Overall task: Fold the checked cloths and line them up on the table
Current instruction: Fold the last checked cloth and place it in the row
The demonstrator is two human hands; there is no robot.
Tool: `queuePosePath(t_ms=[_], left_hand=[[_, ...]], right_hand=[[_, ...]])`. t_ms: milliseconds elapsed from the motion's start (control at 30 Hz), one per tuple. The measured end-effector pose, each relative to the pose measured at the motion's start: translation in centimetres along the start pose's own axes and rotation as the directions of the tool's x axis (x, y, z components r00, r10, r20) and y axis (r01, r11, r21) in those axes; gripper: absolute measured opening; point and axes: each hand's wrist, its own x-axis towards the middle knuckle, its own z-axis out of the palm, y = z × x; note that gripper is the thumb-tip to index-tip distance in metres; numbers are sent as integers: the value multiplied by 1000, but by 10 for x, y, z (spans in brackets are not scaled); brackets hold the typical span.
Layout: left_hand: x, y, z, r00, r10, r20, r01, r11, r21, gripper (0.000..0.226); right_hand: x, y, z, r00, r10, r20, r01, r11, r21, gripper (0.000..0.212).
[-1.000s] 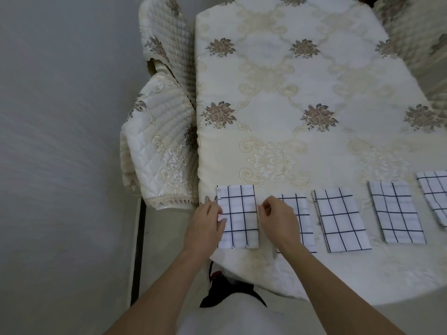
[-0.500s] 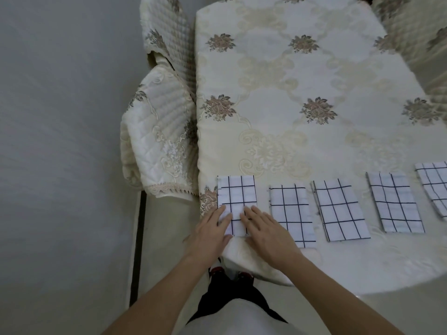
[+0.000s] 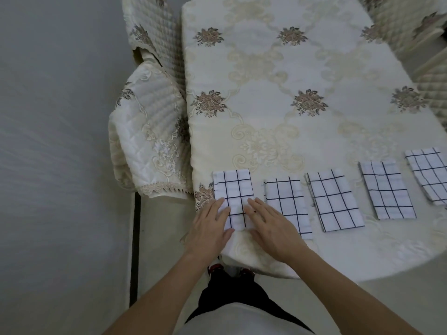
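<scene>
- Quilted chair [image 3: 147, 141] sits tight against the bench's left side at 9 o'clock, its cream cover touching the tablecloth edge.
- Second chair [image 3: 430, 30], same quilting, is at 1 o'clock and cut by the frame.
- Nothing lies on the cloths except the hands. The right hand covers the near-left corner of the second cloth [image 3: 286, 201].
- Bench [image 3: 338, 257] is covered by a cream tablecloth [image 3: 266, 76] with brown floral medallions, and the near edge is rounded.
- Plain grey floor [image 3: 48, 141] at 9 o'clock, with a dark strip [image 3: 134, 238] running along it beside the chair.
- Checked cloths lie folded in one row along the near edge of the bench, from 6 o'clock out to 3 o'clock, with gaps between and none touching.
- Leftmost cloth [image 3: 232, 187] is under both hands.
- Next along are the third cloth [image 3: 335, 199] and fourth cloth [image 3: 387, 189].
- Fifth cloth [image 3: 429, 175] is clipped by the right frame edge.
- Left hand [image 3: 210, 228] lies flat with fingers straight, palm down on the near-left end of the leftmost cloth.
- Right hand [image 3: 271, 226] lies flat the same way on its near-right end. Neither hand grips anything.
- Count: 5 cloths, 2 hands, 2 chairs, 1 bench.
</scene>
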Motion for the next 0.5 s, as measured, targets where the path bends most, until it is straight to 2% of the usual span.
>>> queuePosePath(t_ms=[100,300,500], left_hand=[[7,18,-2,995,97,-3,-97,995,-12,54],[10,81,13,967,246,65,-244,969,-45,56],[15,122,35,973,189,132,-196,980,41,69]], right_hand=[[-21,26,-13,1000,1,-27,-2,999,-47,55],[-77,79,-24,999,15,41,-11,995,-103,61],[-91,105,-20,992,-113,50,117,990,-84,61]])
